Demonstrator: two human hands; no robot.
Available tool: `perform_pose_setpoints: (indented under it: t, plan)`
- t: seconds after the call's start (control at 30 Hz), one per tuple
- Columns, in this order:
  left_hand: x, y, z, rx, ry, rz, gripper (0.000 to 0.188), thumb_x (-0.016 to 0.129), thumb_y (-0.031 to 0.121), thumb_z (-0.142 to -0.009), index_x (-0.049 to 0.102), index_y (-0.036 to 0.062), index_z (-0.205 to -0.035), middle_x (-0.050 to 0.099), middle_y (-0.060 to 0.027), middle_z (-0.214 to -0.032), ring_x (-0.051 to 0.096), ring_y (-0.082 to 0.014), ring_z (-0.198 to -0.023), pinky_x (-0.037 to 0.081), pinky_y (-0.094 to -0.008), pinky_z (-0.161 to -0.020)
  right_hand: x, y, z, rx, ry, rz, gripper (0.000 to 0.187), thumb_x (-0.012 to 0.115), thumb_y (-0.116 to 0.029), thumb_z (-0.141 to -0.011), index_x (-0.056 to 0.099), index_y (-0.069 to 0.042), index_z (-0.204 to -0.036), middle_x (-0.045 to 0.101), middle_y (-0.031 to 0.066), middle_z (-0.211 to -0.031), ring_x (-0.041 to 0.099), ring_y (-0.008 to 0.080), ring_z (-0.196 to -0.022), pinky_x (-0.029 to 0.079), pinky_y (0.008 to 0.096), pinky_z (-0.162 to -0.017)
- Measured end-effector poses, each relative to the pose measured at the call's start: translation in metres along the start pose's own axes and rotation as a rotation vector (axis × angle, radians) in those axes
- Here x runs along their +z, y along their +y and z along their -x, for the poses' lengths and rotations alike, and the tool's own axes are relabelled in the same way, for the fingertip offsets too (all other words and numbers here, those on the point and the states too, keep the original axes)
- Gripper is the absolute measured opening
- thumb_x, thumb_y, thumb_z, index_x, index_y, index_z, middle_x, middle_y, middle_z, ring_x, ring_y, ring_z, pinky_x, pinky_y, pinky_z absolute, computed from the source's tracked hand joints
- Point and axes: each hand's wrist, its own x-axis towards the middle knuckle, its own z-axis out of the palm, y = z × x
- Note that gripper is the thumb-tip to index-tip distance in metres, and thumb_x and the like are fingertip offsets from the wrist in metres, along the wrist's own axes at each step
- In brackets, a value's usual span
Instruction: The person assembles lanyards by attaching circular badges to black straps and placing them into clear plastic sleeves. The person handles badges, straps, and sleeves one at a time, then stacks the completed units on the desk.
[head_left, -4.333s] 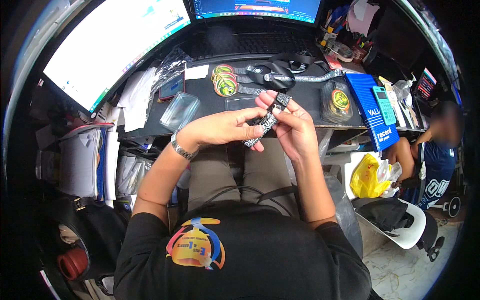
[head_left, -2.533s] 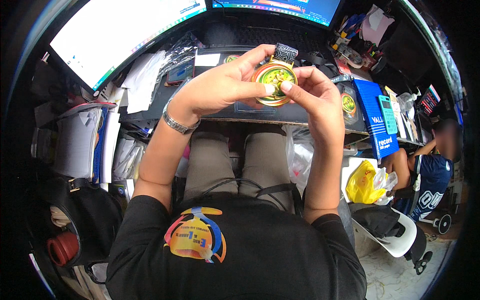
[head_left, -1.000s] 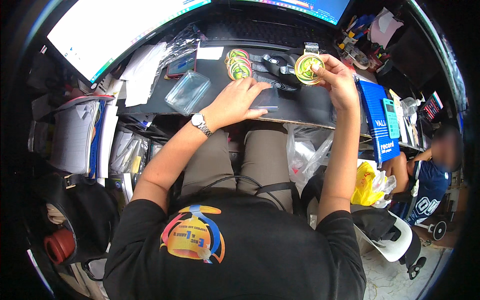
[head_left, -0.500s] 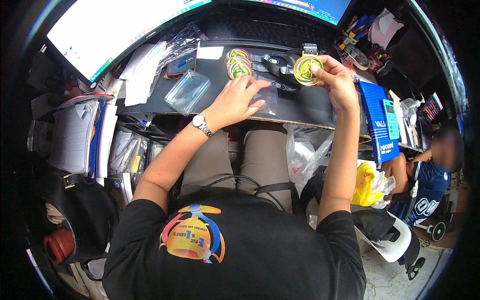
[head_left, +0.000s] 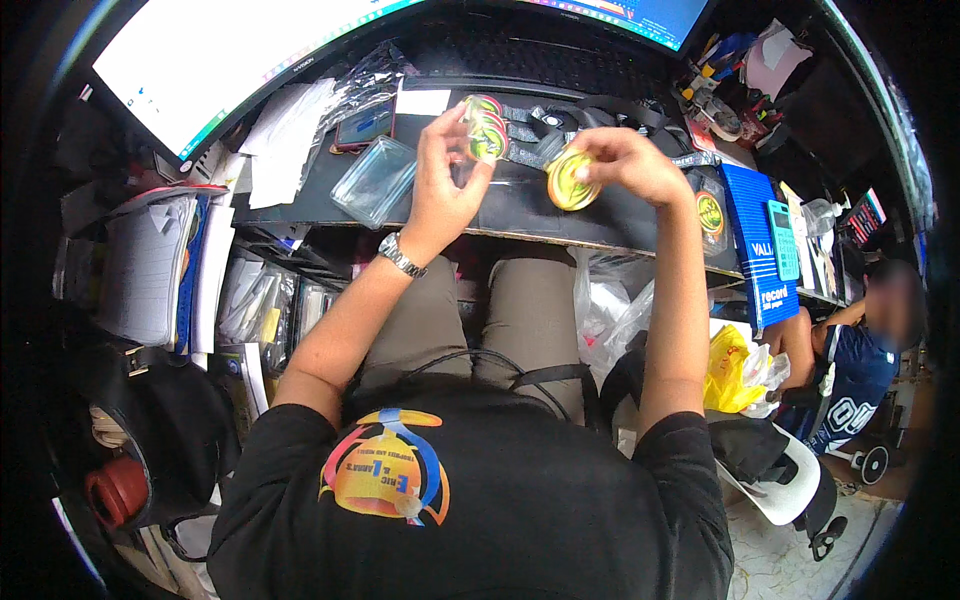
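Several round gold, green and red medals (head_left: 489,136) lie overlapped on the black desk, their black-and-white ribbons (head_left: 530,150) trailing to the right. My left hand (head_left: 447,185), with a metal watch at its wrist, curls round their left side, fingers at the upper edge and thumb at the lower one. Right of them, my right hand (head_left: 635,168) pinches another gold-green medal (head_left: 570,182) by its edge, slightly blurred and raised over the desk. A clear plastic box (head_left: 375,182) rests left of my left hand.
A phone (head_left: 365,127) and papers (head_left: 275,150) lie at the left, below a monitor (head_left: 240,60). On the right are a round emblem in clear plastic (head_left: 709,213), a blue record book (head_left: 750,240) and a calculator (head_left: 783,240). A seated person (head_left: 860,370) is at far right.
My right hand has brought its medal left and down, toward the other medals. My left hand has shifted to their left side, and they sit slightly farther right. The emblem at right is now uncovered.
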Motion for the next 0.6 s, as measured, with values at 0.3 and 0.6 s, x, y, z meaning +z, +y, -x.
perform_pose_setpoints:
  t: [0.3,0.6]
  plan:
    - [-0.002,-0.005,0.003,-0.185,0.101,0.29,0.06,0.059,0.007,-0.092,0.025,0.0052,-0.142,0.048,-0.0151,-0.117,0.056,-0.0174,-0.101,0.055,-0.0289,-0.078,0.03,-0.018,-0.075,0.125,-0.633,0.297,0.025,0.067,-0.002,-0.08,0.064,-0.003,-0.104,0.067,0.0004,-0.086,0.061,0.0086,-0.074,0.051,0.0253,-0.062]
    - [-0.001,-0.007,0.005,-0.249,0.021,0.337,0.06,0.061,0.014,-0.093,0.027,0.0072,-0.142,0.049,-0.0135,-0.117,0.056,-0.0157,-0.101,0.057,-0.0257,-0.072,0.057,-0.027,-0.057,0.109,-0.256,0.665,0.036,0.074,-0.007,-0.072,0.061,-0.011,-0.105,0.065,0.0104,-0.095,0.063,0.0267,-0.093,0.051,0.0394,-0.08]
